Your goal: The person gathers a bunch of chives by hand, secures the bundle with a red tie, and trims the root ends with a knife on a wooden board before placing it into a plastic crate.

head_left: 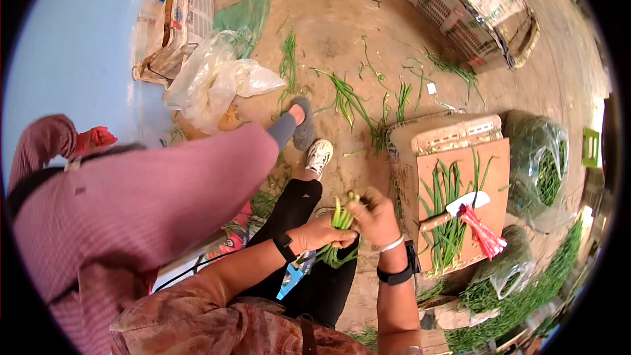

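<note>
My left hand (321,234) is closed around a bunch of green onions (338,217) above my lap, with the pale stalk ends upward and the leaves hanging below. At the top of the bunch, my right hand (376,218) has its fingers curled in and pinched around stalk ends, slightly blurred. To the right, a cardboard sheet (496,164) lies over an upturned crate and carries loose green onions (448,187). Across them rests a knife (468,204) with a wooden handle and pale blade. A bundle of red-and-white strips (483,231) lies beside the blade.
Another person in a pink sleeve (177,177) is close on my left. Plastic bags of greens (545,171) stand beyond the crate, near a long heap of greens (545,283). Baskets (460,13) and loose stalks (345,98) are on the floor ahead.
</note>
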Tool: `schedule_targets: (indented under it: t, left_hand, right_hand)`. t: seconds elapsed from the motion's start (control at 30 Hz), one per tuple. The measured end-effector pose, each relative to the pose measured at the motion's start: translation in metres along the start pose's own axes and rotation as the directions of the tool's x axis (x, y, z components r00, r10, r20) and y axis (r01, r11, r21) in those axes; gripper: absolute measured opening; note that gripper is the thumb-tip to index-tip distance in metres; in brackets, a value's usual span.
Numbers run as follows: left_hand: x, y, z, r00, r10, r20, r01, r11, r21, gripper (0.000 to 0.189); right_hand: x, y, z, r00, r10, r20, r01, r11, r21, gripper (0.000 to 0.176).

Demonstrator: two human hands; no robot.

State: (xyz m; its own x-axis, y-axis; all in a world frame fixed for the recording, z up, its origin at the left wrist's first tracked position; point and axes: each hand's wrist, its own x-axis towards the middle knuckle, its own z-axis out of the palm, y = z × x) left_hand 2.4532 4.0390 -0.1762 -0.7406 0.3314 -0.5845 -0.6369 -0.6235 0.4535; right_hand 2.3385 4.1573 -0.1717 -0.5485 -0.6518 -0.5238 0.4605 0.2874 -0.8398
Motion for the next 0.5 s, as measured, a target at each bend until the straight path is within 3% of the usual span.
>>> schedule_targets:
  t: [0.03, 0.1, 0.13, 0.17, 0.27, 0.3, 0.37, 0.4, 0.43, 0.47, 0.5]
  left_hand:
    - [0.006, 0.005, -0.005, 0.991, 0.048, -0.123, -0.064, 0.990, -0.126, 0.011]
    - [0.028, -0.001, -0.042, 0.955, 0.072, -0.289, -0.184, 0.906, -0.380, 0.015]
    - [0.041, 0.001, -0.056, 0.908, 0.136, -0.396, -0.298, 0.874, -0.384, 0.018]
    - [0.053, 0.008, -0.068, 0.862, 0.091, -0.499, -0.317, 0.866, -0.388, 0.018]
    - [0.089, -0.002, -0.119, 0.764, 0.164, -0.624, -0.422, 0.859, -0.291, 0.022]
    - [0.091, 0.001, -0.126, 0.745, 0.159, -0.648, -0.372, 0.905, -0.207, 0.023]
    - [0.093, 0.008, -0.128, 0.680, 0.067, -0.730, -0.315, 0.926, -0.208, 0.016]
    - [0.091, 0.011, -0.134, 0.716, 0.021, -0.698, -0.220, 0.955, -0.197, 0.017]
    - [0.097, 0.008, -0.136, 0.744, -0.026, -0.668, -0.262, 0.908, -0.327, 0.014]
    - [0.108, -0.007, -0.132, 0.717, -0.031, -0.697, -0.313, 0.878, -0.362, 0.018]
    - [0.106, -0.018, -0.138, 0.807, -0.077, -0.586, -0.160, 0.926, -0.342, 0.022]
  right_hand:
    - [0.026, 0.013, -0.002, 0.996, -0.047, -0.072, 0.063, 0.969, 0.241, 0.024]
    - [0.079, 0.042, -0.022, 0.985, 0.039, -0.168, -0.021, 0.993, 0.113, 0.020]
    - [0.108, 0.074, -0.032, 0.978, -0.008, -0.210, -0.020, 0.991, -0.129, 0.019]
    - [0.137, 0.114, -0.041, 0.969, -0.059, -0.241, -0.033, 0.932, -0.361, 0.018]
    - [0.253, 0.195, -0.039, 0.978, -0.126, -0.168, -0.016, 0.753, -0.658, 0.013]
    - [0.290, 0.214, -0.035, 0.985, -0.144, -0.097, 0.019, 0.646, -0.763, 0.015]
    - [0.371, 0.252, -0.021, 0.992, -0.098, -0.074, -0.003, 0.580, -0.814, 0.025]
    - [0.416, 0.286, -0.020, 0.988, -0.144, -0.056, 0.037, 0.571, -0.820, 0.030]
    - [0.458, 0.317, -0.019, 0.982, -0.186, -0.038, 0.074, 0.560, -0.825, 0.035]
    - [0.488, 0.319, -0.013, 0.981, -0.190, -0.045, 0.058, 0.503, -0.862, 0.036]
    - [0.512, 0.305, -0.006, 0.981, -0.189, -0.049, 0.041, 0.443, -0.896, 0.036]
